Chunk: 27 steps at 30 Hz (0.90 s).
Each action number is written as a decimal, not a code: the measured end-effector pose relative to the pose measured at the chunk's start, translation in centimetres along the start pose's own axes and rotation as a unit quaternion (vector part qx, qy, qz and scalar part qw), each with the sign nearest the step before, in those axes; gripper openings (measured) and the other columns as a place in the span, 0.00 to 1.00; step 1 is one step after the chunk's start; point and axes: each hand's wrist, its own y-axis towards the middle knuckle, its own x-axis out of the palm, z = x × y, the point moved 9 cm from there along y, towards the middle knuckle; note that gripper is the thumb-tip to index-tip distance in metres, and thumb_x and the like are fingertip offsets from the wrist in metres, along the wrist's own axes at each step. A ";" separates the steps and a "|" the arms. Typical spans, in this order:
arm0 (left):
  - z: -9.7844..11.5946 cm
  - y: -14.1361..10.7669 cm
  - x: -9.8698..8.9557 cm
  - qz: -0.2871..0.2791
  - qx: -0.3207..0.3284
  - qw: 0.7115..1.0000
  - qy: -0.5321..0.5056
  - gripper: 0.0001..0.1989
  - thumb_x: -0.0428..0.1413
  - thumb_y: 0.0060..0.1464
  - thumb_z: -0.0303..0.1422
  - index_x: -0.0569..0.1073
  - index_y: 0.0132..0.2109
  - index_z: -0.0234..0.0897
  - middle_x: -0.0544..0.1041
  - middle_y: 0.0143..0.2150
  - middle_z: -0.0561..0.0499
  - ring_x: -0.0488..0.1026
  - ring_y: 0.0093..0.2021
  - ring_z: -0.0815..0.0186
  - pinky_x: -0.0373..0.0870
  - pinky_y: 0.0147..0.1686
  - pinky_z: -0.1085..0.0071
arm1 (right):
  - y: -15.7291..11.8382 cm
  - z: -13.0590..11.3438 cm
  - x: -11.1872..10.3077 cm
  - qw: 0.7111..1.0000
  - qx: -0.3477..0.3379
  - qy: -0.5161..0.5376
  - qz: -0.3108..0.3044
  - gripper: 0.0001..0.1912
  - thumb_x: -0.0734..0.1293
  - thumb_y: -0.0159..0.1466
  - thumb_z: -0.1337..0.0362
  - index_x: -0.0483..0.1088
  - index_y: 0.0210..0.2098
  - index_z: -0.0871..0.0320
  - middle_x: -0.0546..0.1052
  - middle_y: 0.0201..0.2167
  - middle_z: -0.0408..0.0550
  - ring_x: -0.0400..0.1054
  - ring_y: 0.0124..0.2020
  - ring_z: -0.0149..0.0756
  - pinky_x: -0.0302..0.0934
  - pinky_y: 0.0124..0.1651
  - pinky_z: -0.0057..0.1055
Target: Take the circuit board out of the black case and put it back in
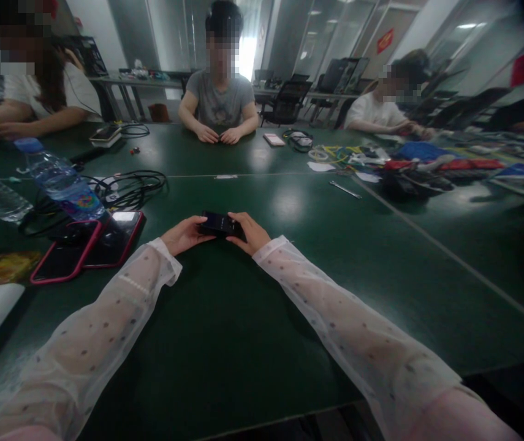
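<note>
Between my two hands is a small black box-shaped device [218, 224] with a few pale marks on its face; I cannot make out its exact kind. My left hand [184, 236] grips its left end, thumb and fingers closed on the edge. At the right end, my right hand [249, 233] holds it with the thumb in front and fingers over the top. The device is just above or on the green table [225, 343]. Sheer white dotted sleeves cover both my forearms.
Two phones [113, 242] with red-pink edges, a water bottle [66, 180] and black cables [142, 190] stand or lie at left. A slim metal tool [345, 190] lies right of centre, before piled cables and cloth [427, 165]. A person [220, 98] sits opposite; others sit left and right.
</note>
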 end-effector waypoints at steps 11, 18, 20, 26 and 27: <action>0.2 -0.2 0.1 0.012 0.002 1.000 0.012 0.21 0.57 0.53 0.26 0.68 0.55 0.29 0.75 0.49 0.36 0.72 0.54 0.54 0.72 0.52 0.61 | 0.2 1.4 0.1 0.995 0.057 0.086 0.012 0.31 0.71 0.58 0.64 0.58 0.59 0.52 0.68 0.55 0.53 0.66 0.57 0.46 0.62 0.58 0.52; 0.1 -0.2 0.3 0.009 0.003 1.000 0.004 0.19 0.57 0.53 0.26 0.69 0.53 0.30 0.76 0.47 0.39 0.74 0.50 0.56 0.73 0.51 0.61 | 0.2 3.2 0.7 0.958 0.128 0.257 0.005 0.30 0.75 0.52 0.59 0.63 0.52 0.52 0.72 0.51 0.50 0.68 0.53 0.45 0.63 0.57 0.48; 0.1 -0.2 0.4 0.009 0.003 1.000 0.005 0.18 0.57 0.53 0.27 0.69 0.52 0.30 0.77 0.46 0.39 0.74 0.50 0.57 0.74 0.51 0.62 | 0.1 3.6 1.1 0.941 0.147 0.306 -0.001 0.31 0.76 0.50 0.56 0.64 0.51 0.53 0.72 0.49 0.50 0.70 0.51 0.45 0.63 0.57 0.48; 0.4 -0.3 0.4 0.011 0.012 1.000 -0.014 0.19 0.56 0.53 0.27 0.69 0.53 0.31 0.77 0.46 0.40 0.74 0.51 0.56 0.73 0.52 0.61 | 0.0 4.9 1.6 0.887 0.198 0.416 -0.015 0.30 0.70 0.55 0.45 0.64 0.52 0.51 0.75 0.46 0.50 0.70 0.51 0.44 0.60 0.59 0.50; 0.4 -0.3 0.3 0.015 0.014 1.000 -0.015 0.19 0.56 0.53 0.27 0.68 0.53 0.31 0.77 0.46 0.40 0.73 0.51 0.56 0.72 0.53 0.61 | -0.1 5.3 1.6 0.873 0.214 0.437 -0.018 0.30 0.69 0.57 0.44 0.63 0.53 0.51 0.75 0.45 0.50 0.70 0.50 0.43 0.61 0.58 0.50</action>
